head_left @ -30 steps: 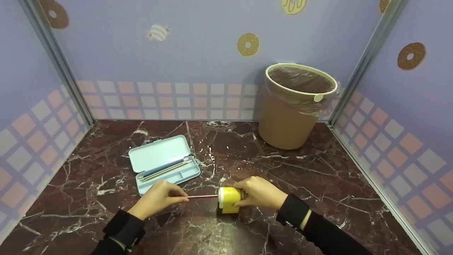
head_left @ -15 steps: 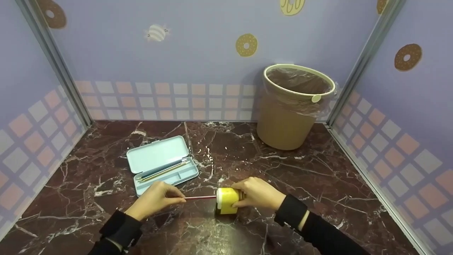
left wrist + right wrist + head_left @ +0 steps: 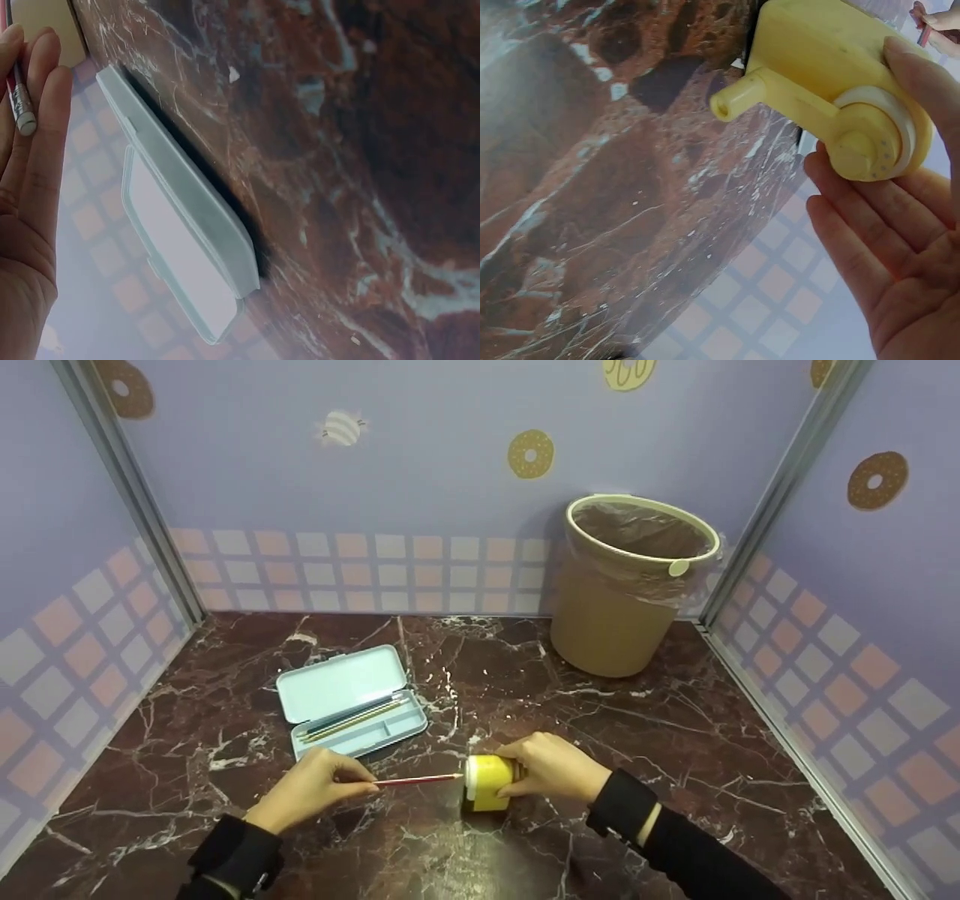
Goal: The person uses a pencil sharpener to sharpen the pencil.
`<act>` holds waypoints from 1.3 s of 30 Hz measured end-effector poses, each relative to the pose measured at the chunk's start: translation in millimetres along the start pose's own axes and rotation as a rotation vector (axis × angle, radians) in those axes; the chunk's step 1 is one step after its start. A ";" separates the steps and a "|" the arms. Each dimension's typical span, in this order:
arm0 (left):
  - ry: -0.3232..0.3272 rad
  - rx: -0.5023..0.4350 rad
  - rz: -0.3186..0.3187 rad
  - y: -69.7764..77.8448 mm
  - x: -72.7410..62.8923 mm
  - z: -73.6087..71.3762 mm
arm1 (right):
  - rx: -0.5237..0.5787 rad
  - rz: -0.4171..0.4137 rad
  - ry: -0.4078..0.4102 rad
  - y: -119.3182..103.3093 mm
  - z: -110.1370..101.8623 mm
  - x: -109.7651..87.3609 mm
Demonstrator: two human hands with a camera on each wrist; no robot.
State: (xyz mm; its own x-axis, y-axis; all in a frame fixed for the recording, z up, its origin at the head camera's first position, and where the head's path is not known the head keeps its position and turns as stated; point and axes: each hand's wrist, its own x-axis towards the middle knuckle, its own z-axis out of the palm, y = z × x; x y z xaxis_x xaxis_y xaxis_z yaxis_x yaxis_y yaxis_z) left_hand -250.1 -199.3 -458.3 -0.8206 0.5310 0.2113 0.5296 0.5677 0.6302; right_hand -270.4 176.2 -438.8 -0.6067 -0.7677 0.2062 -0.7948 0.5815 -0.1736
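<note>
My left hand [image 3: 311,787] pinches a red striped pencil [image 3: 420,781] near its back end. The sharpened tip points right, beside the white front of a yellow hand-crank pencil sharpener [image 3: 491,791]. In the left wrist view the pencil's eraser end [image 3: 26,122] shows among the fingers. My right hand [image 3: 559,769] holds the sharpener from its right side, thumb against the body. Its yellow crank handle [image 3: 802,105] faces the right wrist camera, with the fingers just below the crank's hub.
A light blue pencil case [image 3: 341,688] lies open behind my left hand, with several pencils [image 3: 352,721] in its tray. A brown lined bin [image 3: 611,619] stands at the back right. White crumbs dot the dark marbled tabletop [image 3: 675,750]. Patterned walls enclose the back and sides.
My left hand has moved left, drawing the pencil out of the sharpener so its pointed tip now shows. The right hand and the sharpener have stayed in place.
</note>
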 end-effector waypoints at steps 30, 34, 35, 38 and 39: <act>0.369 -0.342 -0.164 69.2 39.3 27.1 | 0.070 0.065 0.030 -1.6 8.0 -6.1; 0.370 -0.454 -0.174 81.2 46.6 35.5 | 0.116 0.111 0.049 -4.0 9.5 -9.4; 0.367 -0.472 -0.174 83.7 48.0 37.6 | 0.127 0.120 0.055 -4.4 10.2 -10.0; 0.360 -0.496 -0.168 89.6 51.9 43.3 | 0.148 0.142 0.068 -5.1 11.7 -11.5; 0.361 -0.496 -0.169 91.2 53.1 44.9 | 0.152 0.143 0.073 -5.0 12.3 -12.0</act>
State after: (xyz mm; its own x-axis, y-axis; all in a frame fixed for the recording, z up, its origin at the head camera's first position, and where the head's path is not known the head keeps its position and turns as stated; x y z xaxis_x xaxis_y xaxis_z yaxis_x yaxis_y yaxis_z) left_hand -235.7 -91.0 -423.2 -0.9507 0.1647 0.2628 0.2951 0.2202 0.9297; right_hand -259.0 179.2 -452.2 -0.7169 -0.6554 0.2376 -0.6928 0.6317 -0.3479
